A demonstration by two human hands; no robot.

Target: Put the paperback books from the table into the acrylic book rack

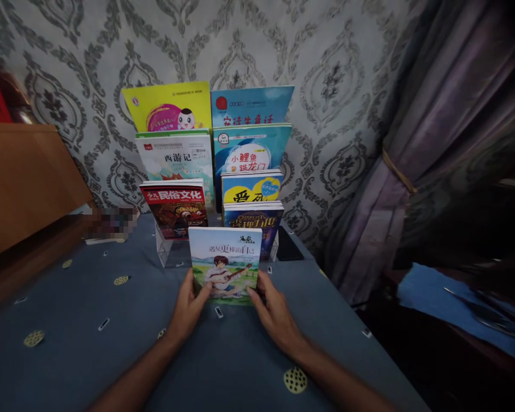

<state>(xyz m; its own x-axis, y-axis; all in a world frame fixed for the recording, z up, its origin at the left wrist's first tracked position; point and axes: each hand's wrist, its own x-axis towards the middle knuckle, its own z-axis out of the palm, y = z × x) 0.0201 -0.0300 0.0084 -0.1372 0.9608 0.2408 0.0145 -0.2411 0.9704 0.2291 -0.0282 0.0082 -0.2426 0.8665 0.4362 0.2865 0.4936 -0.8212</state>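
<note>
Between my two hands is a paperback book [225, 257] with a guitar player on its cover, held nearly upright. My left hand [191, 300] grips its lower left edge, thumb across the front; my right hand [270, 303] pinches the lower right edge the same way. Just behind it stands a clear tiered book rack [165, 252]. Its left column holds a red-topped book [178, 209], a pale book [175, 154] and a yellow-green book [167, 100]. On its right are a dark blue book [270, 223], a yellow and blue book [253, 186] and two blue books, partly hidden by those in front.
A dark flat object [289, 245] lies right of the rack. At the left, a blurred item [111, 223] rests near a wooden cabinet [26, 171]. A patterned tablecloth [68, 326] covers the table. A tied curtain [377, 189] hangs at the right, beside a blue cloth [433, 292].
</note>
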